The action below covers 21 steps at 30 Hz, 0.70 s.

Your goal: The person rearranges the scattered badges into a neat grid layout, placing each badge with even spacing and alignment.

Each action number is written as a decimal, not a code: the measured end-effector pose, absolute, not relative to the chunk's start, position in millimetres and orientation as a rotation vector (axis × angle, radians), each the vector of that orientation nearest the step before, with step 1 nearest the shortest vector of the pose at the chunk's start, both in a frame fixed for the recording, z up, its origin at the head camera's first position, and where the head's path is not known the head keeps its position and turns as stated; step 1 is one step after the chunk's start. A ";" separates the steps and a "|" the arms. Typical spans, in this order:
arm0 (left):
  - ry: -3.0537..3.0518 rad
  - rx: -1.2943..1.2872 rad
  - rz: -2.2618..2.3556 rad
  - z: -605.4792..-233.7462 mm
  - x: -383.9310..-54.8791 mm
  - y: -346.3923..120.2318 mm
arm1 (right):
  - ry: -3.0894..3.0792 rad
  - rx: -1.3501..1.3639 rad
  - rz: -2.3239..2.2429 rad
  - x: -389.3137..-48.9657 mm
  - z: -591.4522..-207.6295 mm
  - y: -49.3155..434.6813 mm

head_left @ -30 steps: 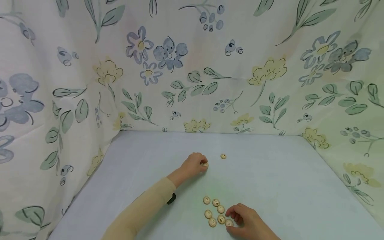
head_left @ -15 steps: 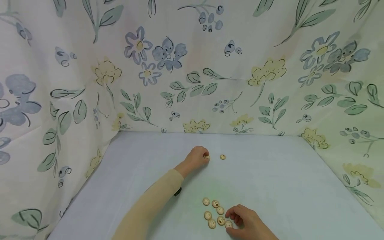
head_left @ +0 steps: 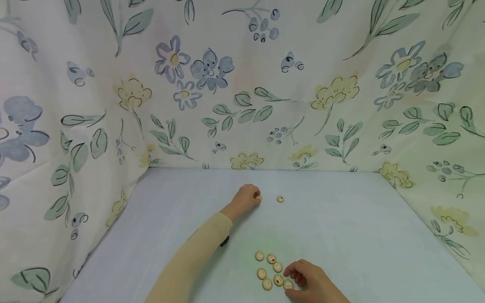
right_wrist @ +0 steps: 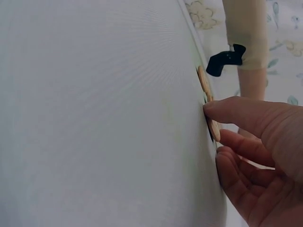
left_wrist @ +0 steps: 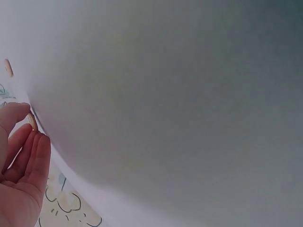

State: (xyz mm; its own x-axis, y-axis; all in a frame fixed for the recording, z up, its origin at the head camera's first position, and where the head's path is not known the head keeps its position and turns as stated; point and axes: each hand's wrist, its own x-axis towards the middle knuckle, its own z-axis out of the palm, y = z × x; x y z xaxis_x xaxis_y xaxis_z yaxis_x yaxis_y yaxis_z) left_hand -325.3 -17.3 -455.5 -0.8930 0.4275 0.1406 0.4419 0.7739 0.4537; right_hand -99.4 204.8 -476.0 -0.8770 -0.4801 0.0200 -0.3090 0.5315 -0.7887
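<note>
In the head view my left hand (head_left: 245, 198) reaches to the far part of the table and holds a small round wooden disc (head_left: 258, 197) at its fingertips. The left wrist view shows that disc (left_wrist: 32, 121) edge-on between thumb and fingers. Near the front, my right hand (head_left: 308, 281) rests on the table, thumb and index finger curled at the edges of another wooden disc (head_left: 288, 285). From the right wrist, this disc (right_wrist: 214, 128) shows between thumb and fingertip. Several more discs (head_left: 267, 284) with small dark marks lie flat in a loose cluster to its left.
One single disc (head_left: 280, 199) lies at the back, right of my left hand. A pale table top (head_left: 352, 227) spreads around both hands. Floral cloth (head_left: 242, 126) hangs behind and along both sides. A black wrist strap part (right_wrist: 226, 60) is on the left sleeve.
My left hand has moved away toward the back of the table with the disc, then slightly left in view. The right hand and the cluster have stayed in place.
</note>
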 end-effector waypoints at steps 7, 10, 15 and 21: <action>-2.934 -0.693 -0.742 -459.7 -328.3 -18.5 | 2.573 -0.714 -1.288 -98.9 -477.4 204.0; -2.925 -0.694 -0.740 -461.4 -328.5 -18.7 | 2.561 -0.691 -1.289 -98.9 -476.8 203.5; -2.920 -0.701 -0.728 -462.2 -328.9 -18.8 | 2.557 -0.671 -1.274 -99.3 -475.2 203.1; -2.933 -0.693 -0.748 -461.8 -329.7 -18.2 | 2.581 -0.708 -1.258 -99.8 -474.4 204.1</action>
